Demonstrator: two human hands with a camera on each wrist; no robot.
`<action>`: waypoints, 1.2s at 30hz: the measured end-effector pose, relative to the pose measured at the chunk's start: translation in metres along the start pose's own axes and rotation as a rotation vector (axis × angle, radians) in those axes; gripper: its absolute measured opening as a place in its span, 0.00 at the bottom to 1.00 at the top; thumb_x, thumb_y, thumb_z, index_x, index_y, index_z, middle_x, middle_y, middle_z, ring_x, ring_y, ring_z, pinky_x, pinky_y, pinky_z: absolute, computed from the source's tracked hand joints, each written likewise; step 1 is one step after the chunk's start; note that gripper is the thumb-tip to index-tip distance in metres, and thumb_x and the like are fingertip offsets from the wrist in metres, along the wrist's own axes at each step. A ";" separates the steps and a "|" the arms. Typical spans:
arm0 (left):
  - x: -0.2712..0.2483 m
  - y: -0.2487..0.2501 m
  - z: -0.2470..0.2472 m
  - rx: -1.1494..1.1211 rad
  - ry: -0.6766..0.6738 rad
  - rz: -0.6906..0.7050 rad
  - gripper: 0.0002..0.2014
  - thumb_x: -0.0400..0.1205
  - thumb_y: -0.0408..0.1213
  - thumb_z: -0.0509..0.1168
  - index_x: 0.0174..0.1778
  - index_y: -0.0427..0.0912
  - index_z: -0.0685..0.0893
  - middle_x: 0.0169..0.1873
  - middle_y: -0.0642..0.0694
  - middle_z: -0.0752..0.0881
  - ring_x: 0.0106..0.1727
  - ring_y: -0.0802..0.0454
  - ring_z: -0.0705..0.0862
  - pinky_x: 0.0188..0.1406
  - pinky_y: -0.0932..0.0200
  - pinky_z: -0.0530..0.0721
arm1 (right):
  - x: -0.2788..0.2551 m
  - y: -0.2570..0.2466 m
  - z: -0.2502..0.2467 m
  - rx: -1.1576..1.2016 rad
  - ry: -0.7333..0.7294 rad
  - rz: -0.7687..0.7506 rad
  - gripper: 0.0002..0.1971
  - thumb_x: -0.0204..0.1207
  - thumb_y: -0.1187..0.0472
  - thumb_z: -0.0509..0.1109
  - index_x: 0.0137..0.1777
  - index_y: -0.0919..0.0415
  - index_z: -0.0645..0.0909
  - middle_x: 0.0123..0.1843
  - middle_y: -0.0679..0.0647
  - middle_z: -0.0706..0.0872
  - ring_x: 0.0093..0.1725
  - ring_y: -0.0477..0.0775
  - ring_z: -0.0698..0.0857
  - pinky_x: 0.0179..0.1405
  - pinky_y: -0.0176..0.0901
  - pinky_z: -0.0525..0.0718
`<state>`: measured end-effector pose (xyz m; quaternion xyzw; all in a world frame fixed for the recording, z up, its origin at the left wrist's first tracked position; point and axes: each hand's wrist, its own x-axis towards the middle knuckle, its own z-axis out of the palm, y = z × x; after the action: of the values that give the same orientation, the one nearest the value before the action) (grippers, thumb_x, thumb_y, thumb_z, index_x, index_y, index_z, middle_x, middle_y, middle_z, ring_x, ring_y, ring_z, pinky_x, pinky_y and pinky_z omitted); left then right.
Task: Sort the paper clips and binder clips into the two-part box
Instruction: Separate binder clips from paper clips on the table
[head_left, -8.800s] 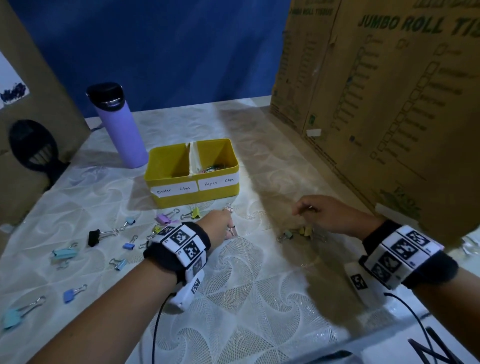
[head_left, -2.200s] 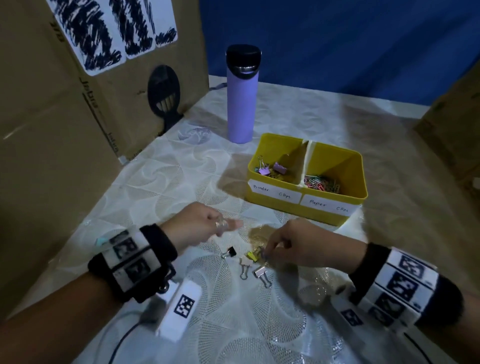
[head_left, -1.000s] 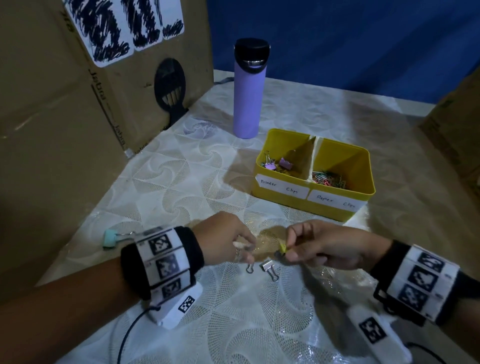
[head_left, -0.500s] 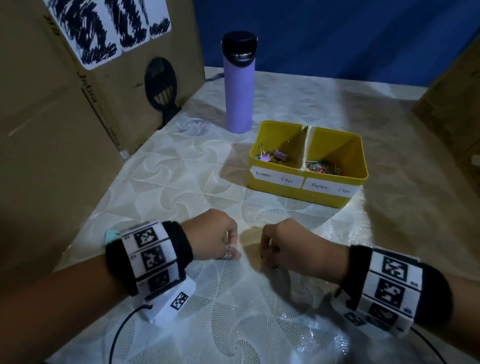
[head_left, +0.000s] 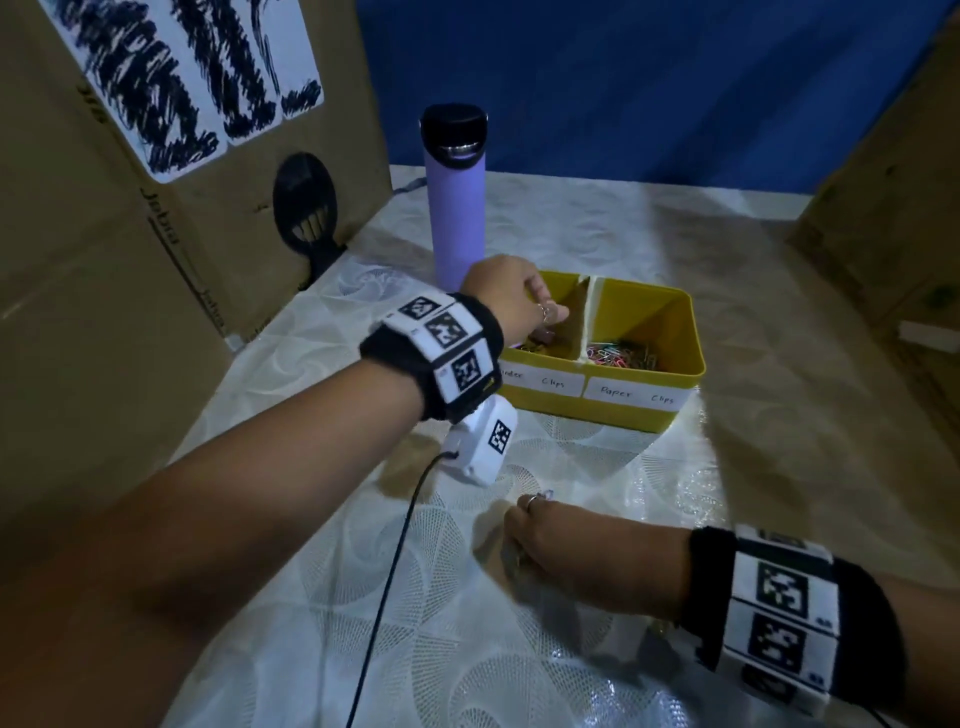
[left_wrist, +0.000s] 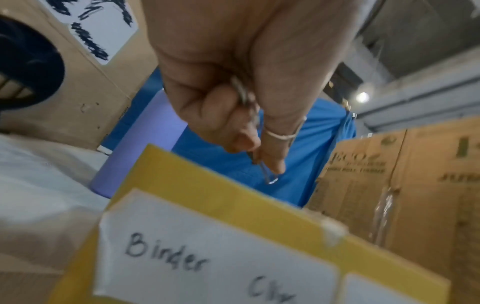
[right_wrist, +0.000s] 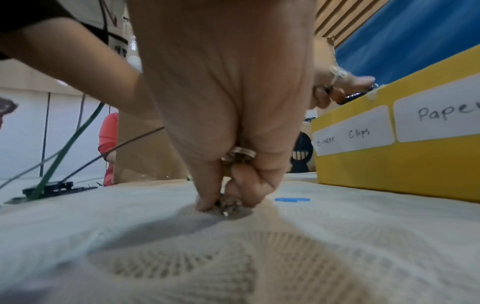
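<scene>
The yellow two-part box (head_left: 675, 374) stands mid-table, labelled "Binder Clips" on the left and "Paper Clips" on the right. Coloured paper clips (head_left: 621, 356) lie in the right part and binder clips (head_left: 535, 343) in the left. My left hand (head_left: 550, 322) hovers over the left part, its fingers curled round binder clips. A wire handle (left_wrist: 270, 176) sticks out below the left hand (left_wrist: 257, 156). My right hand (head_left: 511, 525) is down on the tablecloth in front of the box. In the right wrist view the right hand (right_wrist: 223, 202) pinches a silver binder clip (right_wrist: 230, 206) lying on the cloth.
A purple bottle (head_left: 457, 197) with a black lid stands just behind the box's left corner. Cardboard walls close the left side (head_left: 130, 312) and right side (head_left: 893, 218). A small blue object (right_wrist: 292, 199) lies on the cloth beyond my right hand. The left wrist cable (head_left: 395, 561) trails across the cloth.
My left hand has risen from the cloth and moved forward over the binder-clip part of the box. My right hand stays low on the cloth, pinching a clip.
</scene>
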<state>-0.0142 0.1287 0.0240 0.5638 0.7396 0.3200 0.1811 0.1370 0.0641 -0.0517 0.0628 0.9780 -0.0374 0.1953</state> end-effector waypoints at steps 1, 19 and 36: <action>0.005 0.000 0.005 0.033 -0.028 -0.020 0.08 0.74 0.46 0.72 0.36 0.46 0.83 0.31 0.53 0.82 0.37 0.55 0.79 0.35 0.63 0.76 | -0.002 0.000 -0.003 -0.061 -0.012 -0.038 0.15 0.79 0.71 0.53 0.58 0.73 0.78 0.57 0.69 0.81 0.56 0.65 0.79 0.56 0.49 0.65; -0.161 -0.147 -0.106 0.186 -0.079 -0.344 0.13 0.81 0.27 0.62 0.57 0.45 0.84 0.60 0.42 0.82 0.53 0.42 0.82 0.52 0.59 0.74 | 0.017 0.062 -0.093 0.157 0.610 0.242 0.10 0.75 0.72 0.64 0.55 0.75 0.77 0.55 0.73 0.81 0.56 0.68 0.81 0.53 0.44 0.70; -0.173 -0.149 -0.034 0.653 -0.262 -0.467 0.18 0.83 0.41 0.60 0.69 0.42 0.75 0.63 0.35 0.76 0.66 0.36 0.75 0.66 0.50 0.76 | 0.042 0.082 -0.087 0.166 0.658 0.356 0.11 0.74 0.62 0.69 0.53 0.67 0.83 0.49 0.67 0.86 0.48 0.64 0.81 0.48 0.47 0.75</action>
<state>-0.0915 -0.0686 -0.0683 0.4448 0.8807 -0.0551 0.1532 0.0772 0.1583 0.0082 0.2559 0.9558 -0.0600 -0.1316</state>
